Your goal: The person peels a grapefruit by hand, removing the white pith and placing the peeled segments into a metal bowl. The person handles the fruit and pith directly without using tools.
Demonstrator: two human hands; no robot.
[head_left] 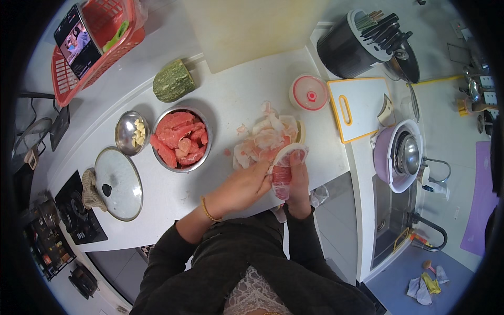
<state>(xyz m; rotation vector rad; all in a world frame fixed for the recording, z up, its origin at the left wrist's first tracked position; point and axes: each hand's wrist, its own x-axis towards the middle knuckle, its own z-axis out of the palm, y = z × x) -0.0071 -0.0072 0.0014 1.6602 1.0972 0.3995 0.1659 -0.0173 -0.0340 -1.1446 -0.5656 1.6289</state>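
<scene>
A piece of red pomelo (pixel 281 175), its white pith and membrane still on part of it, is held above the counter's front edge. My right hand (pixel 300 185) grips it from the right, thumb over its upper end. From the left, my left hand (pixel 242 187) pinches its near side, fingertips partly hidden. Just beyond the hands lies a loose pile of pomelo peel and membranes (pixel 271 134). To the left, a steel bowl (pixel 210 145) holds peeled red pomelo flesh (pixel 177 138).
A small steel bowl (pixel 123 138) with garlic cloves, a glass lid (pixel 122 185) and a cut green squash (pixel 173 80) stand left. A round lidded container (pixel 301 84) and a cutting board (pixel 364 88) lie right, near the sink (pixel 388 244). A phone (pixel 78 41) leans on a red basket (pixel 138 29).
</scene>
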